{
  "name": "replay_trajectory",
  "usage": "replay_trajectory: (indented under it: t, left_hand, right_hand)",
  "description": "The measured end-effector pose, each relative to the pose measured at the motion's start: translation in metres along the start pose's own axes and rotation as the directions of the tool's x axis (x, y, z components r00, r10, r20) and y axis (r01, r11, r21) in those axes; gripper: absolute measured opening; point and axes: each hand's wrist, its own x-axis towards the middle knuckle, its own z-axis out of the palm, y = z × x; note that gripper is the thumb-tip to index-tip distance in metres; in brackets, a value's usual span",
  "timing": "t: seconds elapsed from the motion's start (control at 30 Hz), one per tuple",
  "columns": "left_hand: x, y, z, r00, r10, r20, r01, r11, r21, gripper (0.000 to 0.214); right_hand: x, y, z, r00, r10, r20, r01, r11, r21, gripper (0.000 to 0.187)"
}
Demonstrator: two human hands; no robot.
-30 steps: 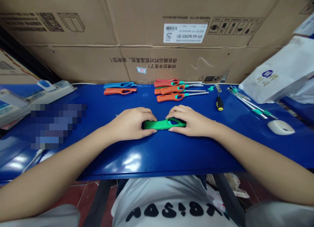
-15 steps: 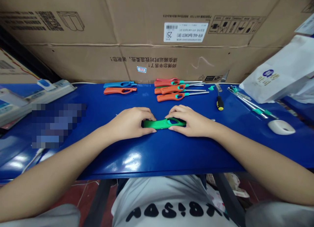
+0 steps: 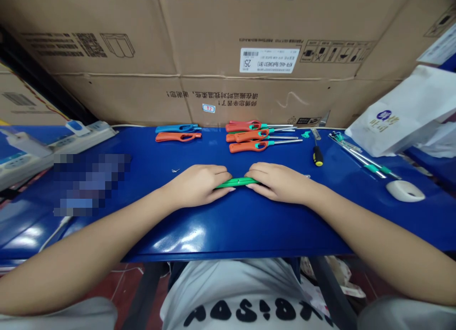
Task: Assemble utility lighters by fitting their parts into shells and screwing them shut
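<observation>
Between my two hands is a green lighter handle point(image 3: 237, 182), turned so that its narrow edge with a seam faces me. My left hand point(image 3: 199, 185) grips its left end, thumb below and fingers above. Around the right end, my right hand point(image 3: 280, 182) is closed the same way, covering the trigger opening. Just beyond them lie several orange and red lighters point(image 3: 248, 147) with metal tubes. Left of those are a blue lighter handle point(image 3: 178, 128) and an orange lighter handle point(image 3: 178, 137), with no long tube showing on either.
A screwdriver point(image 3: 318, 155) lies at the right, near loose metal tubes point(image 3: 359, 156) and a white computer mouse point(image 3: 405, 191). A white paper bag point(image 3: 399, 111) stands behind. On the left are a power strip point(image 3: 85, 135) and small screws point(image 3: 175, 170). A cardboard box point(image 3: 213, 44) backs the blue table point(image 3: 231, 230).
Both hands have rolled the green handle from its broad side onto its seam edge. My right hand now covers the trigger opening. The head view has tilted up slightly.
</observation>
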Motion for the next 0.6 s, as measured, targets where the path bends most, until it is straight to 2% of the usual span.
replay_trajectory:
  t: [0.23, 0.37, 0.47, 0.6]
  left_hand:
    - [0.000, 0.004, 0.000, 0.997, 0.010, -0.077, -0.022, 0.986, -0.167, 0.028]
    - [0.000, -0.002, -0.003, 0.997, 0.014, -0.069, -0.020, 0.996, -0.084, 0.027]
    - [-0.001, -0.008, -0.007, 0.998, -0.002, -0.070, 0.002, 1.000, -0.010, 0.031]
    - [-0.001, -0.010, -0.008, 0.997, -0.004, -0.081, 0.004, 1.000, -0.011, 0.031]
  right_hand:
    - [-0.003, -0.002, -0.001, 0.998, -0.008, -0.065, 0.011, 0.999, 0.052, 0.028]
    - [-0.003, 0.001, -0.009, 0.994, 0.100, -0.036, -0.095, 0.986, 0.137, 0.026]
    - [-0.006, 0.006, -0.015, 0.985, 0.170, -0.010, -0.168, 0.982, 0.087, 0.027]
    - [-0.009, 0.007, -0.020, 0.984, 0.175, 0.013, -0.176, 0.984, 0.021, 0.031]
